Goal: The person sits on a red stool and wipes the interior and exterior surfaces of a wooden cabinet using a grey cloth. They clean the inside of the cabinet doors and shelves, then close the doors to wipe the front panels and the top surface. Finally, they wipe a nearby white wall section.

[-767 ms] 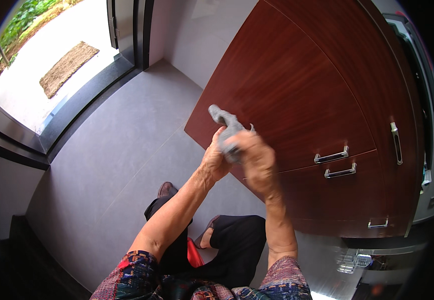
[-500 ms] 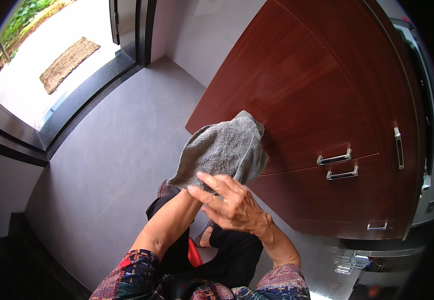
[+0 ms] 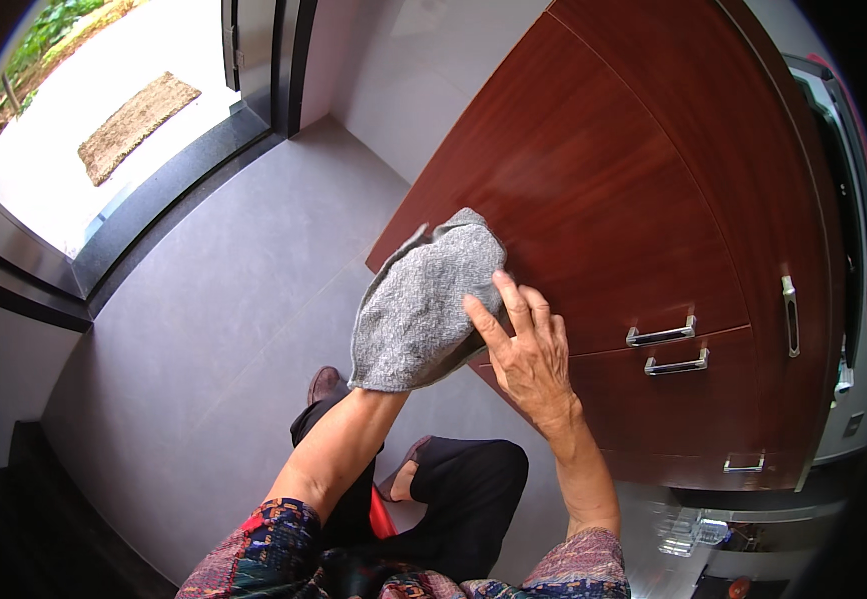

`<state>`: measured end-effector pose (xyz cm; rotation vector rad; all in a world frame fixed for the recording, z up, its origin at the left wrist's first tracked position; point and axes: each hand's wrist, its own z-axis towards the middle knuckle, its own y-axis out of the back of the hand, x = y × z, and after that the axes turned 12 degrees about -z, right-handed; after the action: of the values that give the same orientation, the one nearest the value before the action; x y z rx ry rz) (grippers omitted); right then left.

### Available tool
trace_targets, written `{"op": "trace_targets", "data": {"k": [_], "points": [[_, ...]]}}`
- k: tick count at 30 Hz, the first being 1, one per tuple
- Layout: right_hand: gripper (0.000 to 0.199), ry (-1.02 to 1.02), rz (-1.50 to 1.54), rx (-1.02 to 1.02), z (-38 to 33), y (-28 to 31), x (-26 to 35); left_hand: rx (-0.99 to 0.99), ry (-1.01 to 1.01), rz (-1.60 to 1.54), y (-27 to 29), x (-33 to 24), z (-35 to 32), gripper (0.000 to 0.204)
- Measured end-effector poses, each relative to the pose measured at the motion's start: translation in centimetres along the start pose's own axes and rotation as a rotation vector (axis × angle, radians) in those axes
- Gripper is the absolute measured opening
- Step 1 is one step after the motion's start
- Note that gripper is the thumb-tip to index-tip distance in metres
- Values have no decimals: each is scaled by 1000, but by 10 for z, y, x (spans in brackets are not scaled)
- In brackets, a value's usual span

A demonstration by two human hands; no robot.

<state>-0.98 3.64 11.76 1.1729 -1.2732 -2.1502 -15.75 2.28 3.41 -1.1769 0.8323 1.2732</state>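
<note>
A grey cloth [image 3: 423, 304] is draped over my left hand, covering it from the wrist forward. The fingers under it are hidden, so I cannot tell whether they grip the fabric. My right hand [image 3: 528, 349] is at the cloth's right edge, fingers stretched out and apart, the tips touching or very close to the fabric. Just beyond the cloth stands a dark red-brown wooden cabinet [image 3: 593, 200] with a glossy front.
Metal handles [image 3: 661, 332] stick out from the cabinet front. A grey tiled floor [image 3: 224, 250] stretches left to an open doorway, with a brown mat [image 3: 139, 127] outside. Clear containers [image 3: 693, 532] stand at the lower right. My shoe [image 3: 325, 384] is below the cloth.
My right hand has moved from over the left wrist up and right to the cloth's edge. The cloth has shifted slightly up and left and lies smoother over the left hand.
</note>
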Motion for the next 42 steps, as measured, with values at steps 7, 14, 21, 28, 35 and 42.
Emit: {"op": "trace_targets", "data": {"k": [7, 14, 21, 28, 35, 42], "points": [[62, -255, 506, 491, -22, 6, -7, 6, -352, 843, -11, 34, 10, 40], [67, -792, 1051, -25, -24, -12, -22, 168, 27, -68, -6, -17, 9, 59], [12, -868, 1436, -147, -26, -38, -16, 34, 514, -1806, -11, -4, 8, 69], [18, -663, 1101, -49, -37, -10, -63, -311, 92, -528, 3, 10, 19, 52], [19, -309, 914, -33, -24, -19, -39, 320, 320, -317, -19, 9, 9, 36], [35, -696, 1551, 38, -67, -67, -23, 78, 393, -1368, -17, 21, 13, 8]]}}
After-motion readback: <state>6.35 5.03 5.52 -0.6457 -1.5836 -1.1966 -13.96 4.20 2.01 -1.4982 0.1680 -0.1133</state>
